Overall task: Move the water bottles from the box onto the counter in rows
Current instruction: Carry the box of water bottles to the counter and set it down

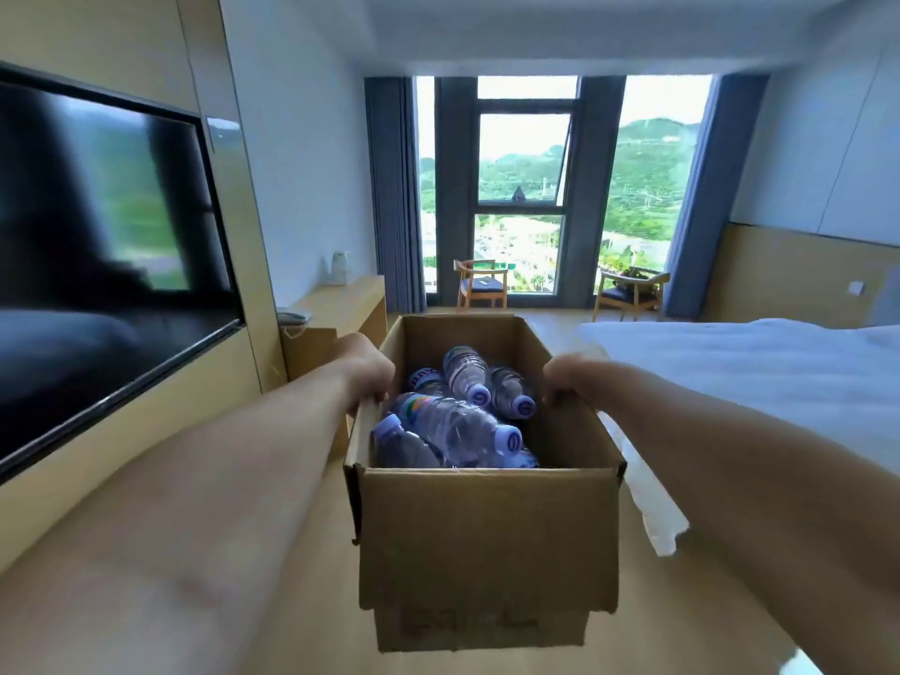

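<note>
An open cardboard box (487,523) is held up in front of me, off the floor. My left hand (363,370) grips its left rim and my right hand (567,382) grips its right rim, fingers curled over the edges. Inside lie several clear water bottles (453,426) with pale blue caps, piled on their sides. The wooden counter (341,297) runs along the left wall ahead, beyond the box.
A large dark TV (97,265) hangs on the left wall. A white kettle (337,268) and a phone (292,316) sit on the counter. A white bed (759,372) fills the right side. Two wooden chairs (482,283) stand by the window.
</note>
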`<state>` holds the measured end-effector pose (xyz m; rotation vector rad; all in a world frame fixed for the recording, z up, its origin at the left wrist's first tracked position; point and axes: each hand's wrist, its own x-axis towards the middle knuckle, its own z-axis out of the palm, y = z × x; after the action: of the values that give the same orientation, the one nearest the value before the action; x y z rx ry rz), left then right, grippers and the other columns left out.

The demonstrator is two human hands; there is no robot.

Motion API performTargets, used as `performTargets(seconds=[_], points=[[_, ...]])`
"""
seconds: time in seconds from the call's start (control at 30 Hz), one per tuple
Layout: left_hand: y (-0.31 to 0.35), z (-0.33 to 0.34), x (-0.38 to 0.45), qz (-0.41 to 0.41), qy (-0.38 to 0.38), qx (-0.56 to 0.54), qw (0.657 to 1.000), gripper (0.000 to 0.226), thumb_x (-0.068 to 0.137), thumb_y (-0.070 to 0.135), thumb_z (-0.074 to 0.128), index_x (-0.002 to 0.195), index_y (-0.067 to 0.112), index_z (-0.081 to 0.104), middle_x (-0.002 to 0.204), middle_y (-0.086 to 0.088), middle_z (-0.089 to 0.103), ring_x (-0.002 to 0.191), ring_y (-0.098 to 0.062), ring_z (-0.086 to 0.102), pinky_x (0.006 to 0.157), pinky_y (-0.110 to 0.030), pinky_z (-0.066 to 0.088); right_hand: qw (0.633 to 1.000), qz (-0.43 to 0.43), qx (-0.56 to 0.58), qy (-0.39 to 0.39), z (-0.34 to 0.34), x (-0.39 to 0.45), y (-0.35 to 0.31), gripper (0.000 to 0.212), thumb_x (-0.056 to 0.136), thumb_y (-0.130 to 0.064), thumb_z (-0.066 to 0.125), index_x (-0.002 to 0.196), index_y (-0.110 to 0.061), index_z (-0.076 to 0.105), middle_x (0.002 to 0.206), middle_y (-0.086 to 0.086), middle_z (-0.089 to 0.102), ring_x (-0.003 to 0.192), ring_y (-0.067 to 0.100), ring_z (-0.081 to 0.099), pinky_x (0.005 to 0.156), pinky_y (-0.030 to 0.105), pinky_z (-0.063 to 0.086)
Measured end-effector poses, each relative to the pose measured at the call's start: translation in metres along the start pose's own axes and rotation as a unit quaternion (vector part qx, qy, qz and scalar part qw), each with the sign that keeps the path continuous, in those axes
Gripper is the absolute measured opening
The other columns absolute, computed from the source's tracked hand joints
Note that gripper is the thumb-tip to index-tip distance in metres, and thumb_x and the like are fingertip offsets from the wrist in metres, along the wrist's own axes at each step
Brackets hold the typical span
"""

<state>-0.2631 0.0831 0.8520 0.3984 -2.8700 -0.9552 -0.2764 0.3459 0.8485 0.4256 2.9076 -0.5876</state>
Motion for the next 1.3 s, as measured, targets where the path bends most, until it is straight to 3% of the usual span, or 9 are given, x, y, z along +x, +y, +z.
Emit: performTargets(seconds=[0.07,0.17,0.3,0.4,0.6,0.77,0.97,1.13,1.3], points=[[0.013,-0.002,0.032,0.007,0.007,-0.002,1.0,0.026,0.054,0.004,0.084,0.061,0.005,0.06,0.064,-0.011,0.064,0.046,-0.019,0.058,0.028,-0.018,0.034,0.999,0.004,-0.041,0.011,-0.017,0.026,-0.014,0.021,0.068,-0.015,0.079,0.071,-0.006,0.06,0.06,0.013,0.061,0.024,0.024,0.053,0.027,0.022,0.042],[0.024,0.006,0.088,0.027,0.024,0.007,0.999,0.029,0.056,0.01,0.085,0.061,0.008,0.057,0.06,-0.007,0.058,0.046,-0.016,0.055,0.024,-0.013,0.026,0.997,0.026,-0.067,0.013,-0.026,0.072,-0.034,0.02,0.073,-0.017,0.076,0.073,-0.005,0.06,0.061,0.014,0.062,0.024,0.023,0.054,0.028,0.023,0.043],[0.04,0.022,0.176,0.041,-0.002,0.023,0.999,0.028,0.059,0.011,0.085,0.065,0.008,0.058,0.064,-0.007,0.058,0.051,-0.017,0.055,0.032,-0.021,0.034,0.999,0.042,-0.024,-0.015,-0.027,0.138,-0.06,0.016,0.082,-0.01,0.07,0.081,-0.001,0.056,0.066,0.015,0.059,0.037,0.029,0.059,0.027,0.026,0.044],[0.054,0.036,0.247,0.052,-0.025,0.004,0.998,0.025,0.062,0.005,0.082,0.067,0.006,0.058,0.067,-0.008,0.059,0.05,-0.019,0.057,0.032,-0.018,0.035,0.999,0.052,0.009,-0.002,-0.024,0.198,-0.075,0.018,0.082,-0.008,0.07,0.075,-0.004,0.054,0.068,0.014,0.057,0.048,0.028,0.056,0.027,0.024,0.043],[0.077,0.066,0.377,0.045,-0.047,0.028,0.997,0.026,0.062,0.005,0.084,0.064,0.006,0.058,0.064,-0.008,0.059,0.047,-0.017,0.056,0.028,-0.02,0.033,0.997,0.06,0.037,0.001,-0.021,0.324,-0.108,0.021,0.077,-0.007,0.074,0.072,-0.006,0.054,0.071,0.015,0.057,0.051,0.027,0.058,0.034,0.025,0.046],[0.104,0.09,0.492,0.037,-0.026,0.04,0.998,0.028,0.056,0.008,0.086,0.062,0.007,0.059,0.061,-0.007,0.059,0.045,-0.017,0.056,0.029,-0.015,0.031,0.998,0.053,0.033,0.002,-0.033,0.451,-0.138,0.024,0.076,-0.006,0.076,0.067,-0.003,0.053,0.067,0.015,0.057,0.044,0.026,0.055,0.025,0.023,0.041],[0.141,0.137,0.628,0.014,-0.013,0.049,0.999,0.031,0.051,0.011,0.088,0.061,0.007,0.06,0.06,-0.007,0.06,0.047,-0.017,0.058,0.034,-0.018,0.036,0.997,0.021,0.04,-0.055,-0.027,0.63,-0.157,0.017,0.077,-0.001,0.071,0.087,0.0,0.057,0.076,0.018,0.058,0.054,0.031,0.058,0.028,0.027,0.044],[0.167,0.166,0.74,-0.008,-0.017,-0.002,1.0,0.022,0.054,0.0,0.082,0.067,0.003,0.064,0.066,-0.012,0.064,0.052,-0.023,0.064,0.034,-0.022,0.043,0.999,-0.005,0.003,-0.042,-0.048,0.764,-0.193,0.025,0.068,-0.005,0.078,0.089,-0.003,0.065,0.075,0.017,0.061,0.05,0.029,0.06,0.028,0.026,0.043],[0.198,0.187,0.856,-0.003,-0.018,-0.008,1.0,0.023,0.054,0.0,0.082,0.068,0.002,0.064,0.069,-0.013,0.065,0.055,-0.024,0.065,0.037,-0.024,0.045,1.0,0.016,-0.001,-0.011,-0.063,0.872,-0.228,0.023,0.061,-0.008,0.084,0.069,-0.004,0.063,0.065,0.014,0.062,0.022,0.022,0.051,0.027,0.025,0.042]])
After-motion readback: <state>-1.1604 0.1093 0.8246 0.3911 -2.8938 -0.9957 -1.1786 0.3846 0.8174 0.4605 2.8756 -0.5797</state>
